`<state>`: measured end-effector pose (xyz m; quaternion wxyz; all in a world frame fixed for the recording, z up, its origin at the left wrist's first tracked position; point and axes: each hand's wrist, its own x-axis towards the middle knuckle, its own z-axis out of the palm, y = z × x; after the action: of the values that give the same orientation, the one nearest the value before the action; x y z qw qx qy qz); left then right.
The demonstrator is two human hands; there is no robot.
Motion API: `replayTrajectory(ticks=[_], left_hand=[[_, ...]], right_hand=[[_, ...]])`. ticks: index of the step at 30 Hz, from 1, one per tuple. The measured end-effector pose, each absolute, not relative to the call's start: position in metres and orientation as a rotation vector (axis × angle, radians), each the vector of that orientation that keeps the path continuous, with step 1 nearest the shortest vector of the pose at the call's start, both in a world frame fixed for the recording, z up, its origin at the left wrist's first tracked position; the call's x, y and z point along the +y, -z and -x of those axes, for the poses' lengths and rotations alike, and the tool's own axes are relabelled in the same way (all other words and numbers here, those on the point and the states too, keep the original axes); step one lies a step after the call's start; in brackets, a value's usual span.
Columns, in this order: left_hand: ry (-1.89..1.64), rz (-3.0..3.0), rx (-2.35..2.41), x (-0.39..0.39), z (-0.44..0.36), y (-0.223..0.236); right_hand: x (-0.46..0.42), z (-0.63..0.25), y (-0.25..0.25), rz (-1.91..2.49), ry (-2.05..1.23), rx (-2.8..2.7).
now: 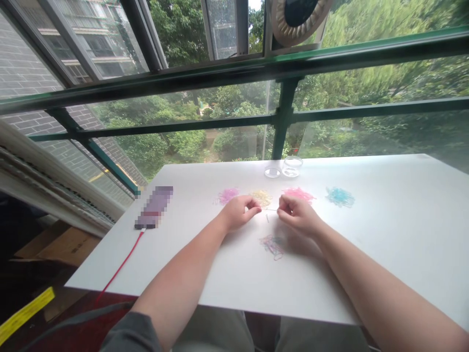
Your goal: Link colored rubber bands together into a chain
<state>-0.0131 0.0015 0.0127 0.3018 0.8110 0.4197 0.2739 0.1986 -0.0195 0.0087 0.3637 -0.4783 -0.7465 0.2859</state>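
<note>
Between my two hands runs a thin pale strand [270, 210], one end pinched in the fingers of each. My left hand [240, 212] is closed in a pinch, and my right hand [297, 215] is closed too, its fingertips curled. Just below the strand lies a small thin pale piece [267, 218] on the white table [227, 274]. Behind my hands are piles of thin small loops: purple [227, 196], yellow [261, 198], and pink [298, 194], the last partly hidden by my right hand. A mixed-colour pile of loops [271, 247] lies nearer to me.
A blue pile of loops [340, 196] lies to the right. At the table's back stand a clear round container [293, 167] and a clear round lid [272, 172]. On the left lies a blurred-out phone-like device [154, 208] with a red cable [122, 266]. Green window rails [220, 124] border the far side.
</note>
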Motion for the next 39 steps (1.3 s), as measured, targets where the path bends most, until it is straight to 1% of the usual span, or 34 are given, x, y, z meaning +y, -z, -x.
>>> replayTrajectory(ticks=[4,10,19,27,32,39], left_hand=[[-0.740,-2.160,1.172,0.008,0.021,-0.016],[-0.686,-2.166,1.069,0.006,0.019,-0.013],[-0.832,-2.174,1.264,0.016,0.029,-0.016],[-0.728,-2.180,1.172,0.012,0.027,-0.012],[-0.695,-2.220,1.100,0.007,0.020,-0.006],[-0.745,-2.219,1.204,0.012,0.027,-0.004]], right_hand=[[-0.016,-0.205,-0.010,1.254,-0.654,-1.833],[-0.019,-0.198,-0.007,1.196,-0.788,-1.950],[-0.017,-0.199,-0.008,1.195,-0.793,-1.890],[-0.015,-0.196,-0.004,1.196,-0.816,-1.909],[-0.016,-0.190,-0.002,1.233,-0.836,-2.050],[-0.015,-0.191,0.000,1.260,-0.844,-2.082]])
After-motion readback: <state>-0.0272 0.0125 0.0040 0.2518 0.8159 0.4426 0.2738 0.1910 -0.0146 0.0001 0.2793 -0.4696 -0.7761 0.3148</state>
